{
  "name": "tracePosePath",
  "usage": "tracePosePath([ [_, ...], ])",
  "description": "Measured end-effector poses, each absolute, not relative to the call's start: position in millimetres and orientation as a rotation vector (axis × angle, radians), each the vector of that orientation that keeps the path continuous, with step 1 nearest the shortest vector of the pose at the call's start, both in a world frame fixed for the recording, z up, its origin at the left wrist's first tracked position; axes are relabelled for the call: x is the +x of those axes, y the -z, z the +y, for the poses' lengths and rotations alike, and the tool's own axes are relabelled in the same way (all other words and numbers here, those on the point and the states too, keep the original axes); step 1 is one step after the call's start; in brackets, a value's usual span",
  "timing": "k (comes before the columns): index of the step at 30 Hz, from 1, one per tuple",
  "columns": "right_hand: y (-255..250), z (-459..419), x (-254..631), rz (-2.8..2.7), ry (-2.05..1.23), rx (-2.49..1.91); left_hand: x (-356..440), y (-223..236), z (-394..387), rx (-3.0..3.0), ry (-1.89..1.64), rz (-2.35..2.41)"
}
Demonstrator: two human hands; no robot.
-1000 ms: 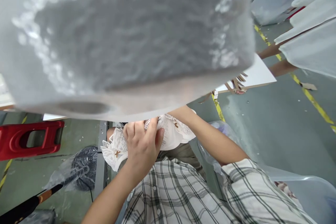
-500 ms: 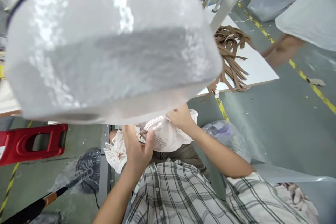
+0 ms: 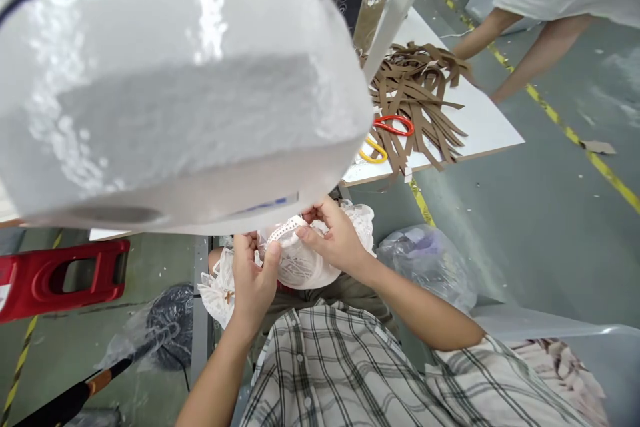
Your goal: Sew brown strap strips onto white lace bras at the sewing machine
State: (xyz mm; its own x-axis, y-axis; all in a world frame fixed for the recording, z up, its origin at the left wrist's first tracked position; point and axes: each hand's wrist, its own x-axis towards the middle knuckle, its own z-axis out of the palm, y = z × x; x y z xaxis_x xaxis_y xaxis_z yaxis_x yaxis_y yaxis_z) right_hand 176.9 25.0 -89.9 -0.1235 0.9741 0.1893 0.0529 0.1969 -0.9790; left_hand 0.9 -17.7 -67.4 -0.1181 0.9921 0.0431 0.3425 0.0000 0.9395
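Note:
A bundle of white lace pieces [image 3: 300,268] lies in my lap, below the table edge. My left hand [image 3: 251,280] is closed round its left side, thumb pressed on the lace. My right hand [image 3: 336,240] pinches a strip of lace trim at the top of the bundle, fingers curled over it. A large white blurred object [image 3: 165,87], very close to the camera, hides most of the table and the upper left of the view.
On the white table [image 3: 480,127] lie brown paper strips [image 3: 415,93], red-handled scissors [image 3: 395,124] and yellow-handled scissors [image 3: 371,152]. Another person in white stands at the table's far side [image 3: 520,47]. A red stool [image 3: 60,277], a clear bag [image 3: 430,263] and a dark bagged thing [image 3: 165,323] sit on the floor.
The view has tilted up, showing more of the table, strips and scissors. My right hand has come forward onto the lace trim; my left hand has shifted its grip lower on the bundle.

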Motion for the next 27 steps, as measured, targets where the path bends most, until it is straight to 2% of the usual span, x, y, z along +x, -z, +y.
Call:
tracePosePath([
  [27, 69.5, 15.4, 163.8, -1.258, -1.201, -1.166, 5.3, 51.5, -19.6, 1.288, -1.322, 1.576],
])
